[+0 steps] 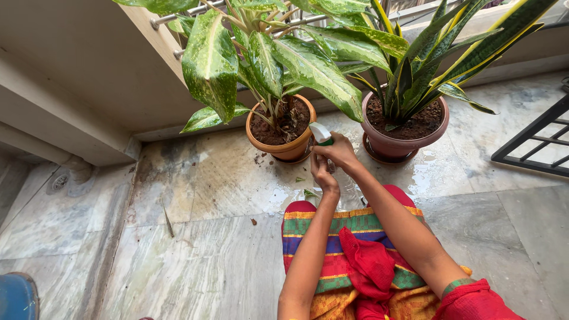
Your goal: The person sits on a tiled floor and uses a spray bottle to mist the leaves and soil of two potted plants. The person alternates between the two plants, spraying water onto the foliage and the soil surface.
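Note:
A clear spray bottle with a white and green trigger head (320, 134) is held up in front of me. My right hand (339, 151) grips the head from the right. My left hand (323, 176) holds the bottle's body from below, hiding most of it. The nozzle points toward an orange terracotta pot (285, 149) holding a broad-leaved green plant with pale speckles (278, 59). To its right stands a brown pot (403, 144) with a tall striped, yellow-edged plant (438, 53). Both pots are filled with dark soil.
The marble floor (207, 237) has wet patches and bits of soil near the pots. A drain (60, 182) sits at the left by a wall ledge. A black metal frame (533, 142) lies at the right, and a blue object (16, 296) shows at the bottom left.

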